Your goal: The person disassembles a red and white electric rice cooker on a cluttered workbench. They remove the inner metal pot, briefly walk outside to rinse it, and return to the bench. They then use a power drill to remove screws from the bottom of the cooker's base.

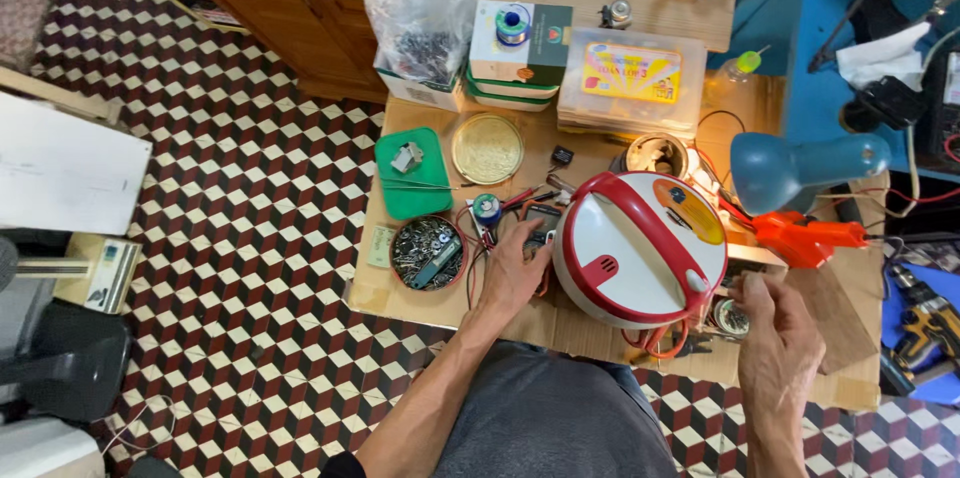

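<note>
A person sits at a low workbench (400, 290). Between the two hands lies a round white appliance lid with a red handle (640, 250). The left hand (515, 273) rests just left of it, fingers curled over a small dark meter (543, 223). The right hand (775, 338) hovers just right of the lid, fingers loosely bent; whether it pinches anything cannot be told. Left of the left hand sits a round tin of metal parts (427, 252). Beyond the right hand stands a blue desk lamp (800, 166).

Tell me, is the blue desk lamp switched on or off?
On. Bright light glows under the blue desk lamp shade, shining on the worktable beside the red and white round appliance.
</note>
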